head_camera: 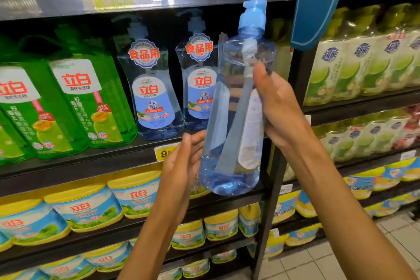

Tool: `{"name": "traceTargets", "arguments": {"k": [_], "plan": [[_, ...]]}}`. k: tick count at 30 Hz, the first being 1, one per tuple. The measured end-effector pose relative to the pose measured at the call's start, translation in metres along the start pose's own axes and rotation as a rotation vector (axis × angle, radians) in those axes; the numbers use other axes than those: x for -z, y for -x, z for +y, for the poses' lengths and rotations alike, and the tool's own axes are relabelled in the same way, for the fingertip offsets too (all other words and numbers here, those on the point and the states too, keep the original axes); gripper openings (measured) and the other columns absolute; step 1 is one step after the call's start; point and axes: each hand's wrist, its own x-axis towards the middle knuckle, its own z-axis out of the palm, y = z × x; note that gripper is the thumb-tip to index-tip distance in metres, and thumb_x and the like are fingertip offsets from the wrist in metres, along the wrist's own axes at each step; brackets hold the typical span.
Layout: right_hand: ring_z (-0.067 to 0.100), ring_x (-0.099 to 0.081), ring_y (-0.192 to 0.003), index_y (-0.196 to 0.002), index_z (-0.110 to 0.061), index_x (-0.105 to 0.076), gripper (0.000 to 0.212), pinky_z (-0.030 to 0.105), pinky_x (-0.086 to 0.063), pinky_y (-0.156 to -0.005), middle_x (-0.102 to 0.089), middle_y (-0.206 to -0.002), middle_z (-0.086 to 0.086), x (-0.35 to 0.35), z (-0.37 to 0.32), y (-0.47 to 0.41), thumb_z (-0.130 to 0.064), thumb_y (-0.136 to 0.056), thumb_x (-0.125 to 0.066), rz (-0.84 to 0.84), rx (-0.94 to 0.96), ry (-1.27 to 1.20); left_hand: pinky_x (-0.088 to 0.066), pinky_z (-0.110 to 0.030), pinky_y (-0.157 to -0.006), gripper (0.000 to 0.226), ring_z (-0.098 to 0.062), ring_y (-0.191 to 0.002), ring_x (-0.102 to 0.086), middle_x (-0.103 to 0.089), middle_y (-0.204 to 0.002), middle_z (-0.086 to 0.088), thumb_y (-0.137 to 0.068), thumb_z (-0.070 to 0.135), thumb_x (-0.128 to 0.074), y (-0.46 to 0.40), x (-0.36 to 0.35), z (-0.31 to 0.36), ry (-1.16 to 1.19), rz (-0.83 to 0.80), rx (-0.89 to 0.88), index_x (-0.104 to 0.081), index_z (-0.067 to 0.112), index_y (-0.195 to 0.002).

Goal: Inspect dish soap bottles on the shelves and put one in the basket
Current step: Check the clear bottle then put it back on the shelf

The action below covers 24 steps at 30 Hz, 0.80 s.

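My right hand (281, 107) grips a clear blue dish soap bottle (231, 125) with a blue pump top, held upright in front of the shelf, turned edge-on with its labels showing through the liquid. My left hand (184, 161) is beside the bottle's lower left, fingers straight, at or just short of its side. Two matching blue bottles (154, 98) stand on the shelf (91, 157) behind. No basket is in view.
Green dish soap bottles (86, 102) fill the shelf's left part. Yellow-lidded tubs (84, 207) line the lower shelves. A neighbouring rack holds yellow-green bottles (354, 68). A blue sign (318, 2) hangs at the top right. Tiled floor (391, 234) shows at the bottom right.
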Motion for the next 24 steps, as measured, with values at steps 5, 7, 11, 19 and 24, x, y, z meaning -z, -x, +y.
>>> {"name": "traceTargets", "arguments": {"k": [5, 7, 11, 19, 24], "plan": [[0.023, -0.072, -0.093, -0.126, -0.006, -0.057, 0.092, 0.033, -0.059, -0.077, -0.075, -0.103, 0.010, -0.003, 0.007, -0.004, -0.071, -0.063, -0.071, -0.180, -0.084, -0.197, -0.055, -0.017, -0.052, 0.040, -0.015, -0.077, -0.072, -0.071, -0.101, -0.015, -0.103, 0.025, -0.038, -0.007, -0.008, -0.014, 0.062, -0.107, 0.270, -0.071, 0.011, -0.088], [0.018, -0.072, -0.089, -0.120, -0.011, -0.062, 0.082, 0.029, -0.057, -0.077, -0.075, -0.097, 0.006, -0.002, 0.009, -0.006, -0.071, -0.064, -0.069, -0.220, -0.101, -0.259, -0.057, -0.022, -0.069, 0.051, -0.015, -0.086, -0.072, -0.073, -0.099, -0.007, -0.093, 0.055, -0.042, -0.010, -0.009, -0.009, 0.185, -0.259, 0.274, -0.068, 0.017, -0.114], [0.021, -0.067, -0.110, -0.134, -0.011, -0.053, 0.062, 0.032, -0.053, -0.086, -0.070, -0.119, 0.008, 0.006, 0.006, -0.006, -0.055, -0.092, -0.044, -0.176, -0.062, -0.093, -0.057, -0.029, -0.076, 0.049, -0.020, -0.096, -0.070, -0.073, -0.106, -0.005, -0.070, 0.058, -0.067, -0.014, -0.014, -0.012, 0.052, -0.054, 0.114, -0.069, 0.025, -0.107], [0.013, -0.072, -0.091, -0.114, -0.014, -0.058, 0.041, 0.025, -0.056, -0.074, -0.075, -0.102, -0.003, 0.011, 0.021, -0.010, -0.021, -0.077, -0.075, -0.051, 0.149, 0.102, -0.053, -0.017, -0.081, 0.056, -0.002, -0.109, -0.062, -0.066, -0.118, 0.016, -0.078, 0.026, -0.074, -0.020, -0.020, -0.016, -0.178, 0.035, -0.144, -0.047, 0.033, -0.126], [0.007, -0.072, -0.081, -0.107, -0.012, -0.058, 0.056, 0.021, -0.056, -0.069, -0.076, -0.090, -0.008, 0.031, 0.029, -0.022, -0.034, -0.063, -0.086, -0.183, 0.130, -0.127, -0.047, -0.013, -0.091, 0.066, 0.006, -0.120, -0.051, -0.049, -0.135, 0.017, -0.079, 0.041, -0.073, -0.034, -0.006, -0.011, -0.348, -0.131, -0.043, -0.034, 0.040, -0.132]]}}
